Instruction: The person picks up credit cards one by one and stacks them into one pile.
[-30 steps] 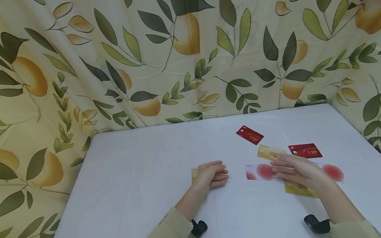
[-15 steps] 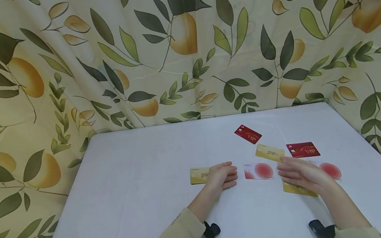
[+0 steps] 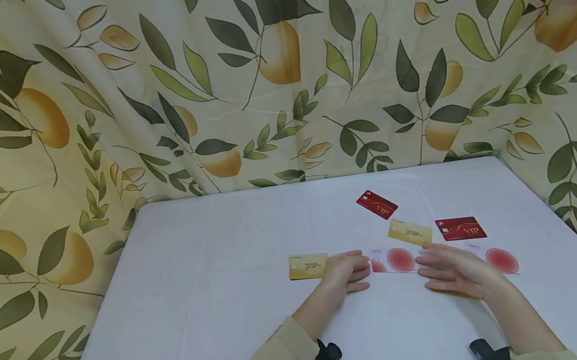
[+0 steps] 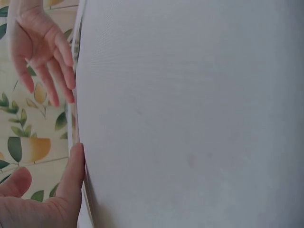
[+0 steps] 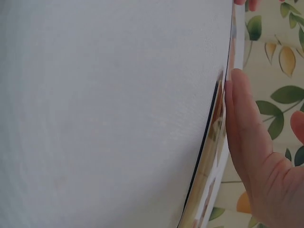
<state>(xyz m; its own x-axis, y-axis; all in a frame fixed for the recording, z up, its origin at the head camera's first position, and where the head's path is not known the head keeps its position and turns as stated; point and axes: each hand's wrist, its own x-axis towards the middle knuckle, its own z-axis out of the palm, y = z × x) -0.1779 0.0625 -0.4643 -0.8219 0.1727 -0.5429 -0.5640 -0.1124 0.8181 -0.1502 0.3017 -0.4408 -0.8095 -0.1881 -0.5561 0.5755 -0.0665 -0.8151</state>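
Observation:
In the head view, my left hand [image 3: 347,273] is at the left end of a white card with pink circles [image 3: 400,259], fingers loosely bent. Behind it, a gold card [image 3: 307,266] lies mostly uncovered. My right hand [image 3: 453,272] is at the white card's right end, fingers extended, and hides most of another gold card [image 3: 456,293]. In the left wrist view, the right palm [image 4: 42,42] faces the left hand. The right wrist view has the right fingers [image 5: 244,109] straight, low over the table. Whether either hand touches a card I cannot tell.
Past the hands lie a red VIP card [image 3: 377,204], a gold card [image 3: 409,231] and a second red VIP card [image 3: 461,228]. Another white and pink card [image 3: 502,260] is by the right wrist. A fruit-patterned curtain [image 3: 280,115] hangs behind the white table [image 3: 202,310].
My left hand has slid right, off the left gold card, up to the white card. The right hand has stayed nearly in place and covers more of the gold card below it.

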